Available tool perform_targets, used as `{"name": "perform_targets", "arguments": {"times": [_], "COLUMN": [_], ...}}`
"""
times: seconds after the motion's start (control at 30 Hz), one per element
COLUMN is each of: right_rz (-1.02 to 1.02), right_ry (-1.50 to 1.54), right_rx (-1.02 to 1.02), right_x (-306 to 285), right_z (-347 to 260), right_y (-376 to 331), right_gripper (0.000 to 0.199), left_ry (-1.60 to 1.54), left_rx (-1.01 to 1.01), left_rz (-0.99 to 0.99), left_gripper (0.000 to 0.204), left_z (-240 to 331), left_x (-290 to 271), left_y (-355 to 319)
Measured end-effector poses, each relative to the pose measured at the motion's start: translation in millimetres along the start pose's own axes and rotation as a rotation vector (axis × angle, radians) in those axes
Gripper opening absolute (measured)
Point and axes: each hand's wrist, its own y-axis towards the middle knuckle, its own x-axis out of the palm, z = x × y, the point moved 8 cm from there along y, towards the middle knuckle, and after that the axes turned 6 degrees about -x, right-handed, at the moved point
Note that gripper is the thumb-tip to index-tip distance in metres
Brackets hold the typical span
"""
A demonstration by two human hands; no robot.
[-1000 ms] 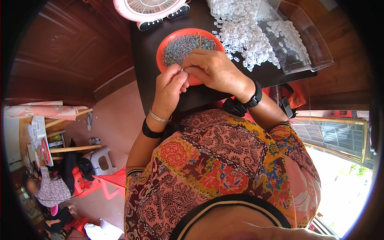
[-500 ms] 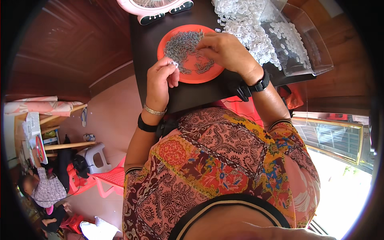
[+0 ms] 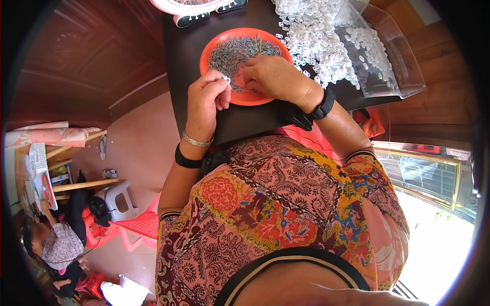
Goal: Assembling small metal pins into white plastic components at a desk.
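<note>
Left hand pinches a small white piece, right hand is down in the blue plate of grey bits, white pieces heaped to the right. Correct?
One thing is off: the plate is orange-red, not blue, as the head view shows. The rest holds: the left hand pinches a small white piece, the right hand rests in the plate among the grey bits, and the white pieces lie heaped to the right.

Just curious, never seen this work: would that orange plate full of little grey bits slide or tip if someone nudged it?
Probably it slides rather than tips: the orange plate looks shallow and wide, sitting flat on a smooth dark table. It seems light plastic, so a nudge might shift it. The grey bits lie loose and would likely scatter; the right hand resting on it may steady it.
</note>
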Motion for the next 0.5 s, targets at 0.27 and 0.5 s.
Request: {"name": "perform_targets", "arguments": {"times": [0.27,0.5], "right_rz": [0.115,0.053], "right_ry": [0.008,-0.031], "right_rx": [0.010,-0.027], "right_x": [-13.8,6.4], "right_z": [3.7,4.7], "right_y": [6.7,21.5], "right_gripper": [0.012,0.010], "left_ry": [-0.042,-0.050], "left_rx": [0.001,-0.013], "left_rz": [0.020,0.031], "left_gripper": [0.021,0.020], "left_z": [-0.2,-1.6], "left_x": [-0.9,-0.3], "left_y": [0.0,1.8]}}
